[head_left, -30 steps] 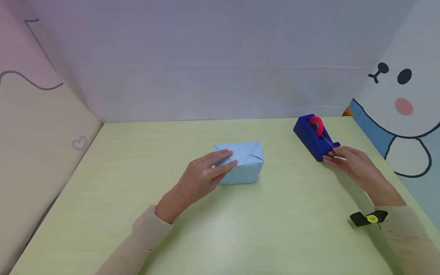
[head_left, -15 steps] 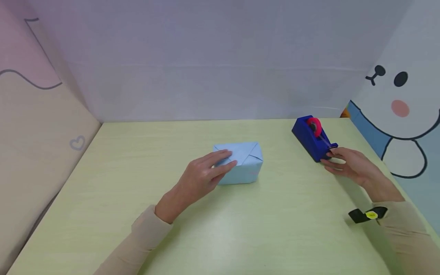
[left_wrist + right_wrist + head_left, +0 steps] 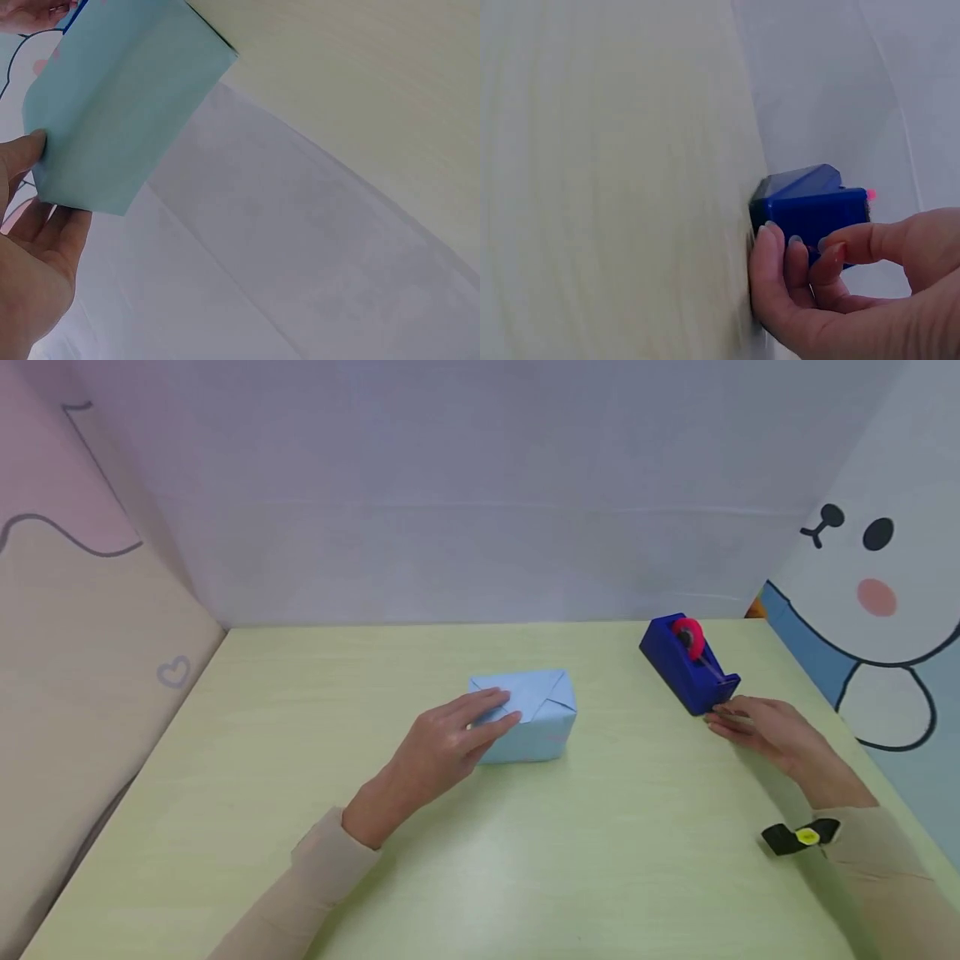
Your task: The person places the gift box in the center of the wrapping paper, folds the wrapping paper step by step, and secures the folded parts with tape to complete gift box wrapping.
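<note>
A box wrapped in light blue paper (image 3: 536, 735) sits on the table, its folded flaps on top. My left hand (image 3: 442, 739) rests on its left end. In the left wrist view the thumb touches one edge of the box and the fingers (image 3: 71, 232) lie against another. To the right stands a blue tape dispenser (image 3: 678, 664) with a red-cored roll of tape (image 3: 690, 637). My right hand (image 3: 776, 735) is just beyond its cutter end, thumb and fingers drawn together in a pinch at the tape's end. The clear tape is hard to make out between them.
The table (image 3: 337, 677) is pale green-yellow. A plain pale wall sheet (image 3: 480, 527) stands along its back edge. Printed panels close off the left and right sides, the right one with a cartoon face (image 3: 877, 593). A black strap (image 3: 798, 837) hangs at my right cuff.
My right hand has drawn slightly down from the dispenser's cutter end, thumb and fingers still close together. The dispenser, the wrapped box and my left hand stay in place.
</note>
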Tool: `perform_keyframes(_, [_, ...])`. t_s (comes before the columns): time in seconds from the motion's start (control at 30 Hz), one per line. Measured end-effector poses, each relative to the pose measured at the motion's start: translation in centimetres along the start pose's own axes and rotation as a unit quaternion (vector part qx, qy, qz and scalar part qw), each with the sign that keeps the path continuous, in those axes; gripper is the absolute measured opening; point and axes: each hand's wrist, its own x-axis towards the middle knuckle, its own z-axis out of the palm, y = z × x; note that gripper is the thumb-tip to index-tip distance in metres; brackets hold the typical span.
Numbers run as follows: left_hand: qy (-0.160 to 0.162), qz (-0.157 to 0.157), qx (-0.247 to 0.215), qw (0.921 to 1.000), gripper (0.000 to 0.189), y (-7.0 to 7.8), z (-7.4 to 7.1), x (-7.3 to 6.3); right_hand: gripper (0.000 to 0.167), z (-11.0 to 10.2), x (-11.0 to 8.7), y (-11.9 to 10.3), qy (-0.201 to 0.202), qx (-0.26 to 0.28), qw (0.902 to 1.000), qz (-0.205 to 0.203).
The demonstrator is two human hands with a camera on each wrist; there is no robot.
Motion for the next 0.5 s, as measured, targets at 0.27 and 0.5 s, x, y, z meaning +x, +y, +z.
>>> perform_keyframes(0.27, [0.000, 0.001, -0.001, 1.0000, 0.047, -0.1, 0.1, -0.2, 0.059, -0.2, 0.2, 0.3, -0.037, -0.049, 0.9978, -0.025])
perform_keyframes(0.5, [-0.013, -0.005, -0.003, 0.9999, 0.047, 0.0, 0.1, -0.2, 0.074, 0.7, 0.3, 0.0, -0.028, -0.192, 0.9793, -0.057])
